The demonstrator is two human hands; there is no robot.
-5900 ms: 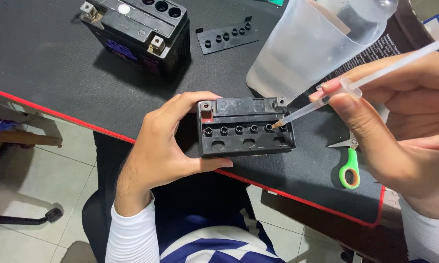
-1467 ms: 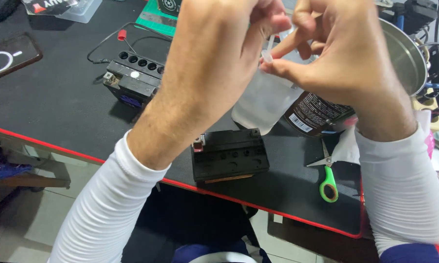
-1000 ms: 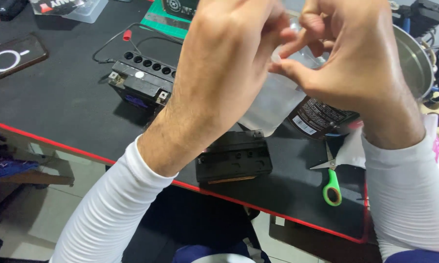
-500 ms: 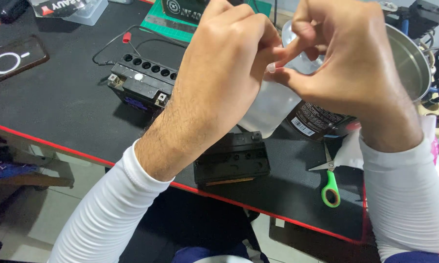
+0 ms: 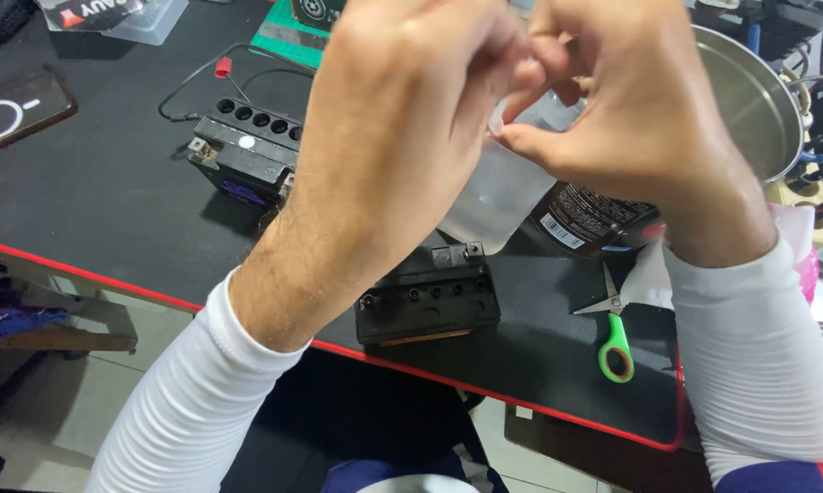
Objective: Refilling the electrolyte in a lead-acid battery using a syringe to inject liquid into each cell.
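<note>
Upper centre, both hands, left hand (image 5: 402, 119) and right hand (image 5: 631, 110), pinch a small clear syringe piece (image 5: 497, 121) above the small battery (image 5: 427, 299).

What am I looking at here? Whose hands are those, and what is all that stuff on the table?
A person wears a camera on their head, so you look down at their own two hands. The left hand and right hand meet in the air, pinching a small clear plastic piece. Below, on a black mat, lie a small black battery, a bigger battery, a clear jug, green-handled scissors and a metal pot.
</note>
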